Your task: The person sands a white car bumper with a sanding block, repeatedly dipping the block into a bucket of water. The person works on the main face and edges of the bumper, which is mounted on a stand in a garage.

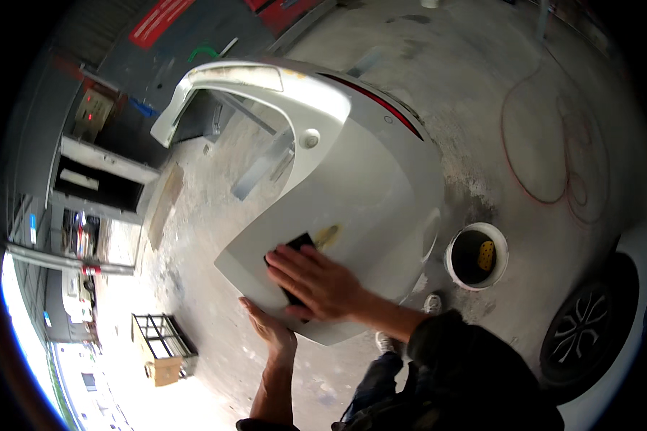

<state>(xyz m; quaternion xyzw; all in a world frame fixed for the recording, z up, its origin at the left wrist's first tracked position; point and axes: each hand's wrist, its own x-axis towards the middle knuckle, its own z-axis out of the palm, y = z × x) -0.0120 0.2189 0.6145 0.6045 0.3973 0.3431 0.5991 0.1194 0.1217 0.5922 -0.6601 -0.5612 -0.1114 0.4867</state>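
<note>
A large white car bumper [359, 172] stretches across the middle, its near corner towards me. My right hand [316, 284] lies over a black sheet of sandpaper [300, 243], pressing it against the bumper's near-left part. Parts of the sheet stick out past my fingers; the rest is hidden under the hand. Just beyond it, a yellowish-brown patch [327, 236] marks the white surface. My left hand [272, 330] touches the bumper's near-left edge from below, fingers stretched out and holding nothing loose. What supports the bumper is mostly hidden.
Right of the bumper stands a white bucket [507, 253] with a yellow holed sponge [486, 255] inside. A reddish hose [532, 192] coils on the concrete floor. A car wheel [586, 330] is at the lower right. A metal-framed stand [164, 337] stands at the left.
</note>
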